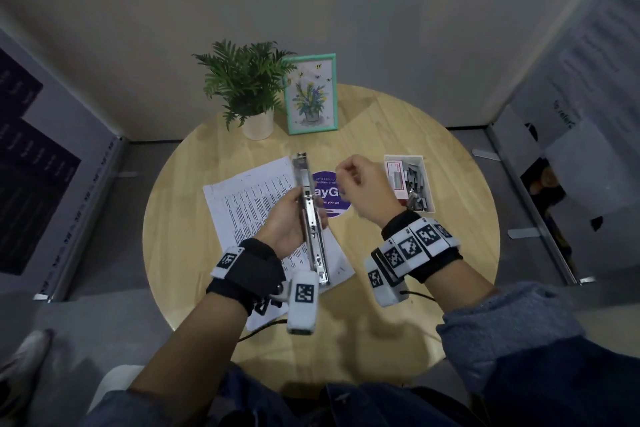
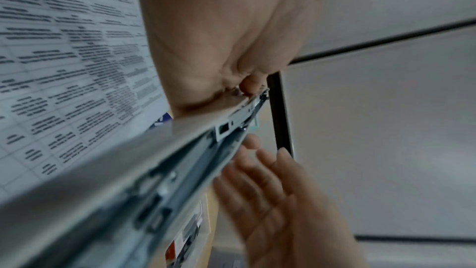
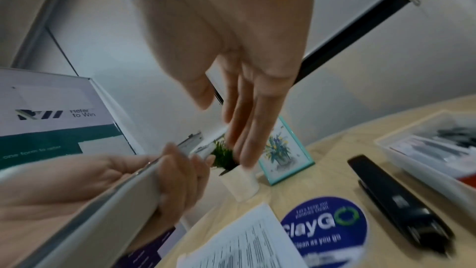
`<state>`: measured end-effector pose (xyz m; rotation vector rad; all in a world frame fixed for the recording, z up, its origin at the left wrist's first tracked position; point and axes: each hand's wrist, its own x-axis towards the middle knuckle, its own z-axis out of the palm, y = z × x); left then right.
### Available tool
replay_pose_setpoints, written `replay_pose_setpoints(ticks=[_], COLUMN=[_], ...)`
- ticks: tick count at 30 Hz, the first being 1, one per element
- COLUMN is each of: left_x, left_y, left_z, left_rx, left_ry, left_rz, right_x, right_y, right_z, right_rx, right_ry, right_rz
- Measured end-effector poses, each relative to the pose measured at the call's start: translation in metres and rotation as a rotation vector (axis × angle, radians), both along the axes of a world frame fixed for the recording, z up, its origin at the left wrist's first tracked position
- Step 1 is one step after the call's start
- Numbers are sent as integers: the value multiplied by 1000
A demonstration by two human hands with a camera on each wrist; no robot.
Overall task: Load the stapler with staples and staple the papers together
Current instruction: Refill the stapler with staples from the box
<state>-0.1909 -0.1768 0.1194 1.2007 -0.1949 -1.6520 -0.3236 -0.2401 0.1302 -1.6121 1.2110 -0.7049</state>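
My left hand (image 1: 285, 220) grips a long silver stapler (image 1: 309, 218) around its middle and holds it above the printed papers (image 1: 249, 204). The stapler is swung open, with its bare metal channel (image 2: 185, 166) facing up. My right hand (image 1: 358, 184) hovers just right of the stapler's far half, fingers relaxed and fairly straight (image 3: 244, 129); I see nothing in it. A white tray (image 1: 426, 184) to its right holds a red-and-white staple box and several grey staple strips.
A round wooden table (image 1: 415, 288) carries a potted plant (image 1: 249, 90) and a teal picture frame (image 1: 311, 97) at the back. A purple sticker (image 1: 327, 180) lies under the hands. A black stapler-like object (image 3: 394, 201) lies between sticker and tray. Partition walls surround the table.
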Motion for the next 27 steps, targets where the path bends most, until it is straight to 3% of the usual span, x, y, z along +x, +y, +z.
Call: replay_pose_setpoints(ticks=[3,6,8,12,17,20,23,25,27], left_x=[20,40,52,69,74,67,59,54,46], left_y=[2,2,1,2,6,12,24,31,34], left_z=[-1,-6,-11,-26,-28,-27,-28,-26,-23], left_rx=[-38,-63,-66,-118,-146,-155,-167,-185,-193], left_ry=[112,194,205,232,190,-34,-272,-299,-300], left_rz=[144,263,293,335,346,244,0,-132,-243], right_x=[6,19,28,39,46,50,52,55,59], right_y=[23,47,56,58,69,72,61,53,46], right_z=[-2,-2,-4,-5,-6,-7,-7,-10,-17], right_rx=[334,468,495,202,38,-54,-67,-88,-159], right_ry=[99,153,77,113,-7,-13,-47,-60,50], right_rz=[294,475,434,241,96,47,-31,-99,-138])
